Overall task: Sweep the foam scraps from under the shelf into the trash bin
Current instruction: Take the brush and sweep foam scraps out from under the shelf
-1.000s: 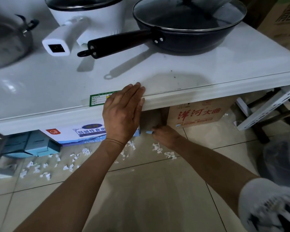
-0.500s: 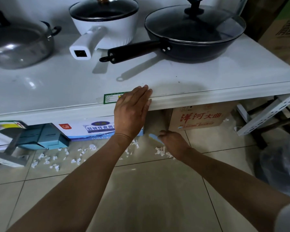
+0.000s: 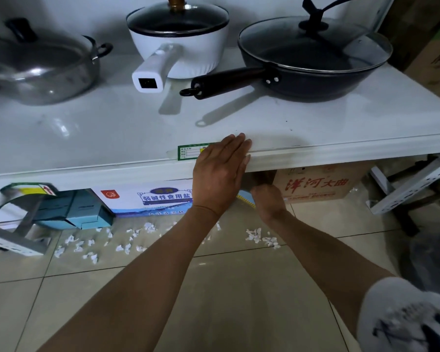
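White foam scraps (image 3: 257, 235) lie strewn on the tiled floor along the front of the white shelf (image 3: 315, 158), from the left side to just right of centre. My left hand (image 3: 220, 174) lies flat on the shelf's front edge, fingers together, holding nothing. My right hand (image 3: 267, 199) reaches under the shelf between two boxes and is closed on a light blue brush (image 3: 245, 195) with yellowish bristles; most of the brush is hidden behind my hands. The trash bin is not clearly in view.
On the shelf stand a steel pot (image 3: 36, 69), a white pot (image 3: 178, 39) and a black pan (image 3: 315, 59). Under it sit a white-blue box (image 3: 153, 199), a brown carton (image 3: 320, 184) and teal boxes (image 3: 71, 212). A metal bracket (image 3: 412, 186) and dark plastic bag (image 3: 432, 260) are at right.
The view has tilted up, showing more of the pots. My right hand has lifted from the floor toward the gap under the shelf with the brush. My left hand stays on the edge.
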`<state>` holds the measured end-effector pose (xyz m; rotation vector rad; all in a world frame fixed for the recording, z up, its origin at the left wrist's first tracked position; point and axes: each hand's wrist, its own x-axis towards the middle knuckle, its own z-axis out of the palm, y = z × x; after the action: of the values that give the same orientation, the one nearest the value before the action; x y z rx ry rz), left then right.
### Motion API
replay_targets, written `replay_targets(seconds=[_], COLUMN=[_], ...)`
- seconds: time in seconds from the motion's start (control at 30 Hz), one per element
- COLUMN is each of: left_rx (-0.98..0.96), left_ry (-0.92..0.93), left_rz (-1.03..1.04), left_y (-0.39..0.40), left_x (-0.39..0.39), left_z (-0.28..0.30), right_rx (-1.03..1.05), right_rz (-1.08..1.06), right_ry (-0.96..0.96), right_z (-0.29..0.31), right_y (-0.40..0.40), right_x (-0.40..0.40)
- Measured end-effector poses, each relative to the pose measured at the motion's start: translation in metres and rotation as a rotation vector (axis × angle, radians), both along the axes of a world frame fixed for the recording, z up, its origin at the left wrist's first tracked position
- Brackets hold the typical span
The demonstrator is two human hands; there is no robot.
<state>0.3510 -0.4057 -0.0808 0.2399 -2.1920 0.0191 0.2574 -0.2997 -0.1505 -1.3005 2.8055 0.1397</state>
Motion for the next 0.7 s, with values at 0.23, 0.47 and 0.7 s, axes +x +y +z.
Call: replay_targets(seconds=[0.23,0.47,0.7], left_rx=[-0.031,-0.014,0.041], left_ry=[0.054,0.047,-0.058], left_rz=[-0.005,0.01,0.011], left_y=[-0.005,-0.002,0.0], left_x=[-0.005,-0.003,0.002], left_z=[-0.006,-0.002,0.002], right_rx=[0.13,-0.026,0.117], right_rz=[0.083,0.087,0.272], right_ry=[-0.097,-0.181,-0.044], right_z=[-0.03,-0.038,-0.021], right_y=[-0.032,-0.008,0.018], right_x=[0.002,0.028,0.044])
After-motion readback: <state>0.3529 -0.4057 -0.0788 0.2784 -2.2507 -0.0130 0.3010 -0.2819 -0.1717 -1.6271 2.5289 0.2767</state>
